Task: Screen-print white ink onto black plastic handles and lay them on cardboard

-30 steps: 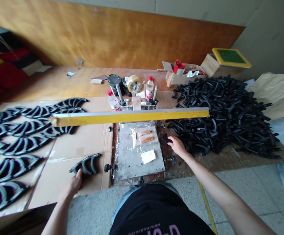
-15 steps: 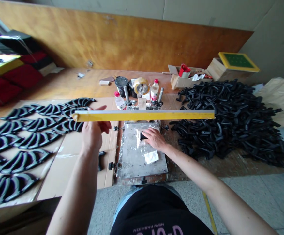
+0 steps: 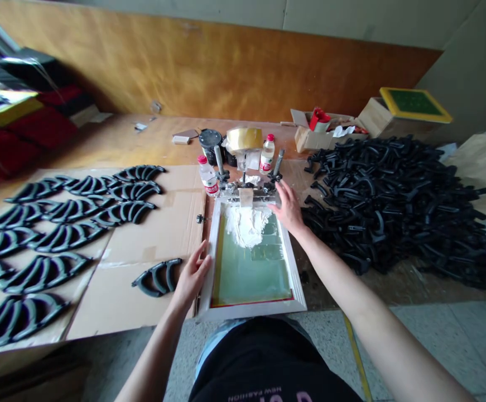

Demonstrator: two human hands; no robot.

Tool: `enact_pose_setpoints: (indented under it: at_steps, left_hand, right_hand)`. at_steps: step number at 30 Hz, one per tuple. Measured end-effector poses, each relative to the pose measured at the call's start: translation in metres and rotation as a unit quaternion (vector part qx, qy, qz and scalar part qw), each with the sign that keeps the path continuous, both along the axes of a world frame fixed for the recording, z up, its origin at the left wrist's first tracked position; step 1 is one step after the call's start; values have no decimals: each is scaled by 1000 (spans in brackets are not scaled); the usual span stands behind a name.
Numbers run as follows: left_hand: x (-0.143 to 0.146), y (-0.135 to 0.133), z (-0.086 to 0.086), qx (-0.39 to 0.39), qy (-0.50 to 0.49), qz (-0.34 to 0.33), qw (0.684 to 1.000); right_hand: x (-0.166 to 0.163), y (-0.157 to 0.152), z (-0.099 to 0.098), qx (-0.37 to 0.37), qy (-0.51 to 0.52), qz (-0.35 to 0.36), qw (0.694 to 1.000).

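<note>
A screen-printing frame point(image 3: 299, 279) lies flat before me, its green mesh point(image 3: 243, 279) bearing a thick smear of white paste point(image 3: 246, 226) at the far end. At the frame's left side is my left hand point(image 3: 192, 273), fingers stretched out and apart, holding nothing. My right hand point(image 3: 288, 211) is by the far right corner, fingers spread near the metal clamp point(image 3: 274, 177). A pale flat piece point(image 3: 246, 197) stands upright at the paste's far edge. The metal base plate is hidden under the frame.
Rows of curved black plastic parts point(image 3: 65, 237) cover cardboard point(image 3: 125, 268) on the left; a small group point(image 3: 159, 277) lies nearer. Black parts are heaped in a pile point(image 3: 376, 206) on the right. Bottles point(image 3: 268, 153), a black tub point(image 3: 210, 146) and a tape roll point(image 3: 244, 139) stand behind the clamp.
The raised frame has come down flat over the base plate. My left hand has moved down to its left side; my right hand has left the plate for the far right corner.
</note>
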State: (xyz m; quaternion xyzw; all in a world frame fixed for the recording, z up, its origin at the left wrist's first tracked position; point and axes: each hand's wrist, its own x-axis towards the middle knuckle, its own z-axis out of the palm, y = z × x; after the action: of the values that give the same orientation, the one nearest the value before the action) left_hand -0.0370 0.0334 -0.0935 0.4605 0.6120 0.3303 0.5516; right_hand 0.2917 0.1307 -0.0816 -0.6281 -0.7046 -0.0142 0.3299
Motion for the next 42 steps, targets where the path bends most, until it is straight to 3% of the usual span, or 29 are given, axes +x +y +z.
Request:
enact_pose_setpoints:
  at_steps: [3,7,9,13,15,17,21,24,27,29,34,37,39,42]
  left_hand:
    - [6,2,-26,-1,9,21,1000]
    - [5,6,-39,-21,-7,8,1000]
    - [3,6,-41,-23,-7,2,1000]
    - [2,5,-43,-12,8,7,1000]
    - [3,4,-42,-14,8,10,1000]
    - [5,4,-39,-18,8,8,1000]
    - [6,4,-29,-27,2,8,1000]
    - [7,3,-25,-33,-2,12,999]
    - [6,3,-20,-34,3,14,999]
    - [5,4,-12,-33,4,9,999]
    - [1,6,35,-22,-20,-1,1000]
    - [1,17,65,2,-54,4,999]
    - [6,31,80,40,-111,20,993]
    - [21,58,96,131,-216,44,967]
  right_hand:
    - [-47,26,8,-13,-72,93,993]
    - [-83,31,0,-131,-152,114,973]
    - [-82,15,-5,-147,-171,147,963]
    - [-57,-22,3,-133,-208,312,918]
    - [-46,-27,13,-142,-216,371,892]
    - [-43,-23,19,-153,-210,384,886]
    - [-50,-16,5,-101,-182,315,926]
    - [-50,-26,-8,-72,-181,321,927]
    - [-44,-29,-4,-86,-177,352,915]
    - [-46,-16,8,-96,-157,334,924]
    - [-51,41,43,-97,-126,145,977]
    - [-23,59,55,-58,-85,45,994]
    - [8,58,51,-46,-19,-27,998]
    - [39,39,21,-91,64,-121,986]
